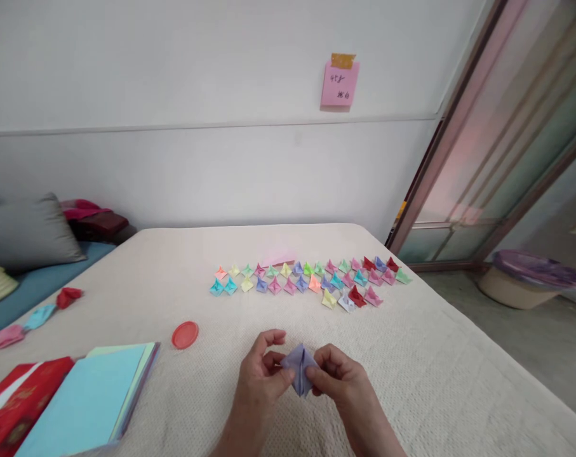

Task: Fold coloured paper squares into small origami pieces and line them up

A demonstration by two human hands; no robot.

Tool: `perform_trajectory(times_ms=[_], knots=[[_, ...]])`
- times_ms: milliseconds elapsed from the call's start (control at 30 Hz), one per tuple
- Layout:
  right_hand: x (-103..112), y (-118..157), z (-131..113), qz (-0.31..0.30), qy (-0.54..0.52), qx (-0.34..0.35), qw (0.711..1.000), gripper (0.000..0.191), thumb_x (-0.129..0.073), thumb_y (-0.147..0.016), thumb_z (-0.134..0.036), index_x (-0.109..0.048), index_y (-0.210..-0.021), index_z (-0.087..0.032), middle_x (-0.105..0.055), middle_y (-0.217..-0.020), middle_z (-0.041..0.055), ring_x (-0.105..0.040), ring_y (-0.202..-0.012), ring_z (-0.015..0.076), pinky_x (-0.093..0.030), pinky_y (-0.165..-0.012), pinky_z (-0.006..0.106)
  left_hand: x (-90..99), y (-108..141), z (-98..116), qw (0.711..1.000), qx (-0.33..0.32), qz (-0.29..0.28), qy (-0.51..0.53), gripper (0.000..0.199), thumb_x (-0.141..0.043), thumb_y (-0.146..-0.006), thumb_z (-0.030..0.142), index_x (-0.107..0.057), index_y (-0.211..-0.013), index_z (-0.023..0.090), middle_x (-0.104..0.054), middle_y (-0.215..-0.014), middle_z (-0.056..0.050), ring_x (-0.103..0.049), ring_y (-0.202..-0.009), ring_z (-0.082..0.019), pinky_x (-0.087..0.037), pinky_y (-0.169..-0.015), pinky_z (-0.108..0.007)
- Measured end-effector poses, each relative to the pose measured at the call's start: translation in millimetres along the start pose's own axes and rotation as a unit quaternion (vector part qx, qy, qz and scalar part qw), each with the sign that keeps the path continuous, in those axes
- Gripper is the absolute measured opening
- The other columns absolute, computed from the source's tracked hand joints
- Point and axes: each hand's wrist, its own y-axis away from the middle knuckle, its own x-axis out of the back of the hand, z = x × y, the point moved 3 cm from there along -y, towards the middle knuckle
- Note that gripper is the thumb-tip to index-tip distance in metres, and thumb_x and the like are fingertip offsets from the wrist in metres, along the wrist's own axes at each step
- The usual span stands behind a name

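Between my two hands is a small folded piece of lavender origami paper (pixel 300 362), diamond-shaped with a crease or slit down its middle. My left hand (pixel 265 374) pinches its left corner between thumb and fingers, with the index finger raised. The right corner is pinched by my right hand (pixel 338 374), thumb on the near face. Beyond the hands lie several rows of small folded paper boats (pixel 290 285) in many colours, pointed at their tips. The fingers behind the lavender paper are partly hidden.
Left of my hands are a red round lid (pixel 185 334), a stack of coloured paper (pixel 90 397) and a red packet (pixel 16 400). Several crumpled-looking paper pieces (pixel 40 316) lie farther left. A pink note (pixel 340 84) is taped to the wall. A tub (pixel 526 279) stands on the floor at right.
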Motion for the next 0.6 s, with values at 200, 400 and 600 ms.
perform_trajectory(times_ms=[200,400,600], knots=[[-2.7,5.0,-9.3,0.009,0.046,0.059,0.997,0.016,-0.071,-0.067,-0.023,-0.063,-0.08,-0.02,-0.058,-0.061,-0.0032,-0.049,-0.059,0.0135,-0.038,-0.056,0.025,-6.4,3.7,10.2,0.992,-0.081,-0.063,-0.079,0.02,-0.073,-0.065,0.02,-0.068,-0.084,0.016,-0.058,-0.087,-0.004,-0.056,-0.074,-0.017,-0.047,-0.064,-0.028],[-9.8,12.6,-16.8,-0.008,0.125,0.053,0.991,0.01,-0.069,-0.067,-0.026,-0.063,-0.065,-0.017,-0.057,-0.059,-0.0013,-0.048,-0.058,0.0136,-0.037,-0.057,0.026,-9.2,8.1,10.5,0.99,-0.063,-0.027,-0.12,0.014,-0.067,-0.073,0.026,-0.062,-0.066,0.015,-0.05,-0.057,0.003,-0.045,-0.055,-0.011,-0.036,-0.052,-0.022],[-8.2,7.0,-10.5,-0.012,0.107,0.015,0.994,0.019,-0.067,-0.066,-0.03,-0.058,-0.055,-0.018,-0.051,-0.047,-0.0032,-0.045,-0.048,0.0117,-0.033,-0.048,0.025,-4.5,2.0,6.3,0.994,-0.017,-0.004,-0.108,0.024,-0.067,-0.071,0.033,-0.058,-0.058,0.015,-0.046,-0.051,0.004,-0.04,-0.051,-0.01,-0.031,-0.05,-0.022]])
